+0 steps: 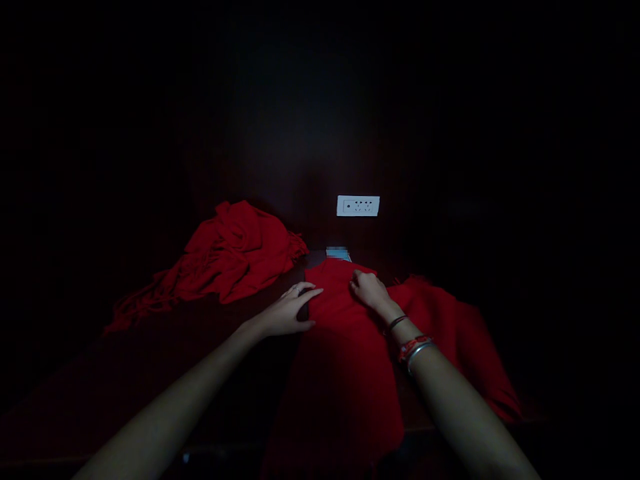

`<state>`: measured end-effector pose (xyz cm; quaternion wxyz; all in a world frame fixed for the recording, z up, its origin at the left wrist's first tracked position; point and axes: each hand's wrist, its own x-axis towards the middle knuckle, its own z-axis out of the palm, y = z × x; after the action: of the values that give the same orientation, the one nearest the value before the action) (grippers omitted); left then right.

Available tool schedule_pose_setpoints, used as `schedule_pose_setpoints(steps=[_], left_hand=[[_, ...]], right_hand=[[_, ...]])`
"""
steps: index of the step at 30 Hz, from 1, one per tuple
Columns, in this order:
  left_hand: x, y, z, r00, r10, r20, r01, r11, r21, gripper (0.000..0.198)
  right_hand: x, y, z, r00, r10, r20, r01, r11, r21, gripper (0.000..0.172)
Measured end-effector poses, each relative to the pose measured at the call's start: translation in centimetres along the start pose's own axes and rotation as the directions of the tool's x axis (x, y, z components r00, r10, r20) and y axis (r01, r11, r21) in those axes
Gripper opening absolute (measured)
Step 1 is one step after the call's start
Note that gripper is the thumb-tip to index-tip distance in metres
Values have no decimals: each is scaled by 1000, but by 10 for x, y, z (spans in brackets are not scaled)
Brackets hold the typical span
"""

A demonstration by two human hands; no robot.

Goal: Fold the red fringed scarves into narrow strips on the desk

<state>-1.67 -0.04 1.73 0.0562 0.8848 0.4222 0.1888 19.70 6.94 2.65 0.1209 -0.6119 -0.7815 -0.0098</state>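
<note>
A red cloth (345, 360) lies spread in front of me on a dark surface and hangs over its near edge. My left hand (289, 311) rests on the cloth's left edge with its fingers stretched out flat; a ring shows on one finger. My right hand (369, 289) presses on the cloth near its far end with the fingers curled down into the fabric. Bangles and a red band circle my right wrist (413, 347).
A second red cloth with fringes (225, 260) lies crumpled at the back left. A white wall socket (358, 206) sits on the dark back wall. A small pale object (338, 253) shows behind the cloth. The room is very dark.
</note>
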Motion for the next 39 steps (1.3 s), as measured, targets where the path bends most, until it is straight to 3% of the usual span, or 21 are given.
schedule_pose_setpoints(steps=[4, 9, 11, 15, 19, 21, 24, 26, 27, 31, 33, 36, 39], left_hand=[[-2, 9, -7, 1000, 26, 4, -25, 999, -23, 41], [-3, 10, 2, 995, -90, 43, 93, 993, -75, 44], [-2, 12, 8, 991, -131, 20, 132, 989, -64, 43], [1, 21, 13, 968, -229, -104, 233, 972, 30, 26], [1, 30, 8, 958, -250, -143, 269, 954, 131, 14], [0, 33, 2, 948, -245, -205, 281, 945, 167, 12], [-2, 33, -7, 912, -300, -280, 352, 922, 158, 10], [-4, 31, -11, 888, -382, -255, 428, 890, 157, 11], [-5, 30, -12, 877, -429, -215, 467, 867, 176, 13], [-8, 26, -9, 829, -559, 25, 521, 786, 334, 25], [-9, 26, -7, 827, -556, 77, 496, 789, 363, 28], [-8, 27, -6, 849, -527, 22, 492, 807, 326, 24], [-6, 31, -10, 841, -539, -52, 520, 776, 357, 24]], right_hand=[[1, 3, -5, 993, 32, -115, -21, 995, 98, 23], [3, 2, -8, 951, -1, -309, 88, 959, 268, 23], [5, 1, -6, 945, -12, -328, 106, 957, 268, 23], [3, 1, 4, 994, -9, -109, 22, 992, 125, 25], [0, 3, 7, 998, -20, 61, 21, 1000, -8, 26], [-1, 2, 3, 997, -67, 32, 67, 998, 12, 22], [-1, -3, -6, 975, -164, -149, 179, 980, 86, 22], [-3, -7, -9, 957, -173, -232, 201, 974, 103, 25], [-3, -8, -8, 963, -169, -209, 192, 977, 97, 27], [-6, -8, 5, 982, -169, 86, 169, 986, 8, 30], [-5, -7, 12, 975, -191, 117, 193, 981, -6, 32], [-5, -6, 17, 963, -256, 86, 255, 967, 15, 34], [-6, -6, 11, 958, -280, 67, 280, 960, 6, 35]])
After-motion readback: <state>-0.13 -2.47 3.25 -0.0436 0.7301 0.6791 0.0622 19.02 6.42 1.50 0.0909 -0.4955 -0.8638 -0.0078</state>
